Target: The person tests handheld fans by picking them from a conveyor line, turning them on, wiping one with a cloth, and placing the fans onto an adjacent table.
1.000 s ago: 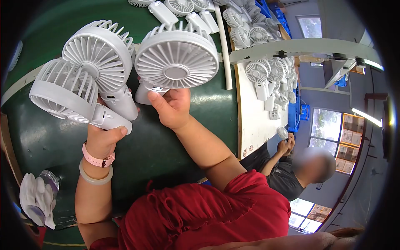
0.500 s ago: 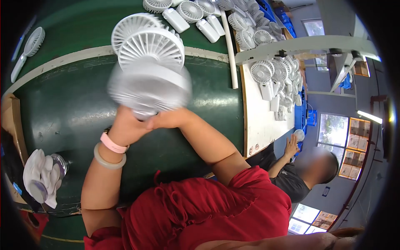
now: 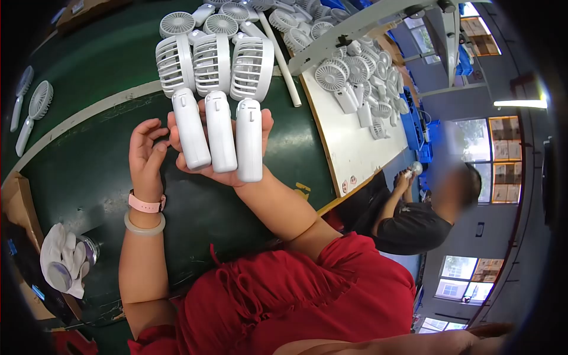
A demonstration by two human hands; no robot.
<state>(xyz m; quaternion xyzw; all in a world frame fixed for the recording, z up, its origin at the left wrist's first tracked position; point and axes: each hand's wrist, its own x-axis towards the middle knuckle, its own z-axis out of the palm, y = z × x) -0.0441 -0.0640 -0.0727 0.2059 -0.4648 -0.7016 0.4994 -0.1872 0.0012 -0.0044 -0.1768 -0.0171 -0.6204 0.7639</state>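
Three white handheld fans (image 3: 220, 133) stand side by side, handles toward me and round caged heads pointing away. My right hand (image 3: 228, 177) is closed around their handles from beneath, with fingers showing on the left and at the right edge. Just left of them, my left hand (image 3: 148, 155) is open and holds nothing; its fingers are loosely bent and apart from the handles. A pink watch band (image 3: 147, 203) and a pale bangle (image 3: 145, 226) circle the left wrist.
Many white fans (image 3: 355, 71) are piled on a white board and the green table (image 3: 284, 151). Two more fans (image 3: 40, 100) lie far left. White gloves (image 3: 64, 260) rest near a cardboard box (image 3: 23, 207). A co-worker (image 3: 408, 228) sits at the right, holding something white.
The fans, blurred and gripped by both hands before, are now steady with handles toward me. My left hand has let go and moved left. The view has shifted somewhat.
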